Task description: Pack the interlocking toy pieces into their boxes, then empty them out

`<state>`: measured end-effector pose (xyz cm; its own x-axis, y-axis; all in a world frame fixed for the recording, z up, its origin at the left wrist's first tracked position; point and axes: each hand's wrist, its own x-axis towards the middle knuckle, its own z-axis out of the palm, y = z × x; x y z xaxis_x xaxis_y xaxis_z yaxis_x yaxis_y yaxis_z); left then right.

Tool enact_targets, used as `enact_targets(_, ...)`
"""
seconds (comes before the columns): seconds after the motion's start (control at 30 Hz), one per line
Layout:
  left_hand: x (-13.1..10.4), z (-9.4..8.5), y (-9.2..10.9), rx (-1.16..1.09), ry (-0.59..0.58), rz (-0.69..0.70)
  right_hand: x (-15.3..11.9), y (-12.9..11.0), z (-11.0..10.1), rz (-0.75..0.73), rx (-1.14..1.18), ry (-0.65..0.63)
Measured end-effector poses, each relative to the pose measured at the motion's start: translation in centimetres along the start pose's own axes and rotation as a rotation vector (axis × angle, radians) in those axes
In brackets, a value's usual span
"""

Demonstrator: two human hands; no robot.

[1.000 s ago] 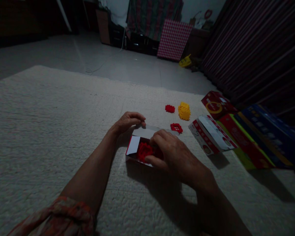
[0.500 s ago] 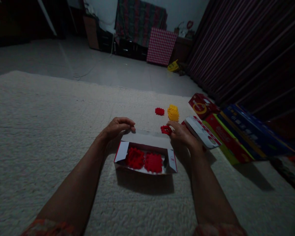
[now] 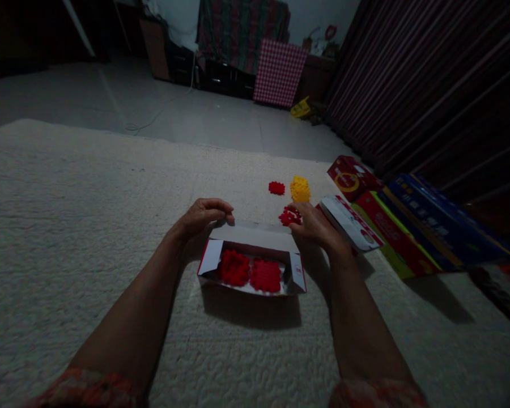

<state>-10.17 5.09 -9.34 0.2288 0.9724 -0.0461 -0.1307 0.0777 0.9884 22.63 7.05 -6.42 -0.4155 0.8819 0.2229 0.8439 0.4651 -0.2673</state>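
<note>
- Head view, on my far left: a pale quilted mat [image 3: 89, 226] covers the near ground, with grey tiled floor [image 3: 89, 102] beyond it.
- The left hand [image 3: 206, 214] is at the far left corner of the box [image 3: 211, 256], by its opened lid [image 3: 255, 233]. Its fingers are loosely bent; I can't tell whether they pinch the lid's edge or just rest beside it.
- The box sits on the mat between the forearms, open at the top, white inside, side flaps tipped outward. Two toothed red stacks lie in it side by side, a left stack [image 3: 233, 268] and a right stack [image 3: 266, 276].
- Past the box, on the mat, lies a flat red piece [image 3: 276, 187]; well behind it, a checked cloth [image 3: 280, 72] hangs at the back of the room.
- Nearer the box is a red frame [image 3: 289, 216] with gaps through it.
- A yellow stack [image 3: 300, 189] stands just beyond that.
- The right hand [image 3: 312, 224] has fingers and thumb about the frame's right end; from here I can't tell if they have closed on it.
- Farther right come a white box [image 3: 352, 224], a red carton [image 3: 352, 175] and a blue carton [image 3: 442, 224], under a dark striped curtain [image 3: 391, 73].
</note>
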Motion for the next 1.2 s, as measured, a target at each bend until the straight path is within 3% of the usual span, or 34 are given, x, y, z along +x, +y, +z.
enact_targets(0.1,0.0,-0.1,0.0,0.025,0.001,0.01,0.1,-1.5,-1.8,0.001,0.019,0.07)
enact_targets(0.2,0.1,-0.2,0.0,0.048,0.008,0.033,-1.0,-4.5,-4.6,-0.073,0.12,0.099)
enact_targets(0.3,0.1,-0.2,-0.1,0.04,0.006,0.037,-2.9,-8.5,-7.2,-0.172,0.219,0.049)
enact_targets(0.4,0.0,0.0,0.1,0.028,0.003,0.038,-4.6,-12.3,-8.2,-0.266,0.265,-0.056)
enact_targets(0.53,-0.1,0.1,0.3,0.007,0.001,0.035,-5.7,-15.5,-7.3,-0.277,0.247,-0.163)
enact_targets(0.67,0.0,0.1,0.4,-0.018,0.0,0.047,-5.6,-16.9,-5.8,-0.258,0.213,-0.219)
enact_targets(1.2,0.1,-0.1,0.1,0.019,-0.012,0.068,-5.3,-17.4,-4.0,-0.274,0.191,-0.276)
